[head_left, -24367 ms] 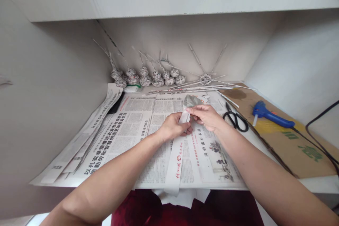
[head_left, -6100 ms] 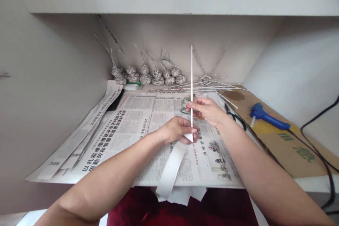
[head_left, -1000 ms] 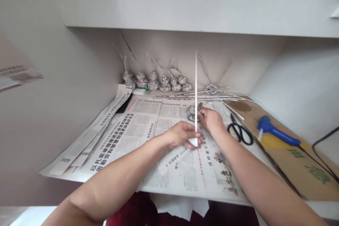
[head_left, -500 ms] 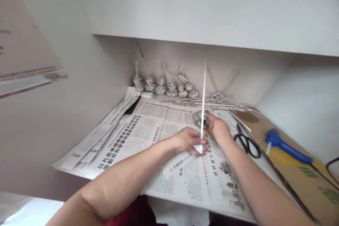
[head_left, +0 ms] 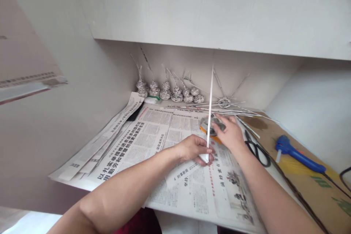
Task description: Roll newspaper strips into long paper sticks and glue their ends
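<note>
My left hand (head_left: 193, 149) is closed on the thick lower end of a thin white paper tube (head_left: 210, 109), which stands almost upright above the newspaper. My right hand (head_left: 230, 131) is open, thumb and fingers spread over the right side of a small round grey object with an orange base (head_left: 206, 126). Its thumb appears to touch the grey top; the kind of object cannot be made out, partly hidden by the hand and the tube. A loose strip of newspaper (head_left: 178, 177) lies beneath my left hand.
Newspaper sheets (head_left: 131, 150) cover the table. Woven paper gourds (head_left: 177, 95) line the back wall, beside a spoked weaving (head_left: 225, 102) and several paper sticks (head_left: 197, 109). Black scissors (head_left: 256, 151) and a blue glue gun (head_left: 301, 157) with its cord lie right, near cardboard (head_left: 315, 190).
My right hand has shifted slightly right and its fingers have spread, showing more of the grey object and its orange base. The left hand still holds the tube upright in nearly the same place.
</note>
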Available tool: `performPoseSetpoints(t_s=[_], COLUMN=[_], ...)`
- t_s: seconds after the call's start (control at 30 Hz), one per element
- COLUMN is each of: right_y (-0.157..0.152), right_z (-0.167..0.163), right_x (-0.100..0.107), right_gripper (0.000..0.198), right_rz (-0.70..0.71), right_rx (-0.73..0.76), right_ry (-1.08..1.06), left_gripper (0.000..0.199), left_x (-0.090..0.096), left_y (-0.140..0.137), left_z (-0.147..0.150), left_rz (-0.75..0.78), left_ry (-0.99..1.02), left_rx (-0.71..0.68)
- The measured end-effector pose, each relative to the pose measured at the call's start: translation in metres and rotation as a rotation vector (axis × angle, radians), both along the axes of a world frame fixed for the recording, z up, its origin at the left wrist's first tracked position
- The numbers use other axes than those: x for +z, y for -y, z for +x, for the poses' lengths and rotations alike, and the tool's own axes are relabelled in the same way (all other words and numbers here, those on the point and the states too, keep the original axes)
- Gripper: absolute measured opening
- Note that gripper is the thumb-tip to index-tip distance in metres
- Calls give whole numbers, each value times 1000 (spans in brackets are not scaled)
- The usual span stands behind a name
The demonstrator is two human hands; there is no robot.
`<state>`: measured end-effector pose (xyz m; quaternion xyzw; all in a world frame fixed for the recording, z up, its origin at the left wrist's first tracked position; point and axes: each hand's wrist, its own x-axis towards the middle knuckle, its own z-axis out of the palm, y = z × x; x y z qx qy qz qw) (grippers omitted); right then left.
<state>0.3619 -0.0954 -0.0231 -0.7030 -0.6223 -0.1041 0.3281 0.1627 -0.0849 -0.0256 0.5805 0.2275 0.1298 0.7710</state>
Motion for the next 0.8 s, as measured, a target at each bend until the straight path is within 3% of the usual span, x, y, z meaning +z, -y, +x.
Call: performPoseSetpoints(t_s=[0.07,0.13,0.27,0.33,0.47,0.63,0.8], right_y=[-2,-4,-2,-3,-8,-9,4], right_z=[-4,-5,1,4,9,8,-7], right_x=[-5,-8,-2,0,-8,-11,15], right_gripper=[39,28,21,26,36,40,26], right_rz=[-106,-111,145,197,26,-54,154], right_rx=[43,33,28,72,225,252,106], right_ry=[12,12,25,61,40,-8,-72], left_gripper=[33,34,36,36,35,33,33], left_x=[-1,-1,-1,-1,-3,-4,-2], left_y=[0,1,1,0,-1,0,0], left_z=[0,0,0,0,0,0,0], left_rz=[-1,-4,-9,1,11,12,8], left_ry=[1,4,2,2,10,6,16], left_rx=[-7,-9,-4,-8,-19,-26,-9])
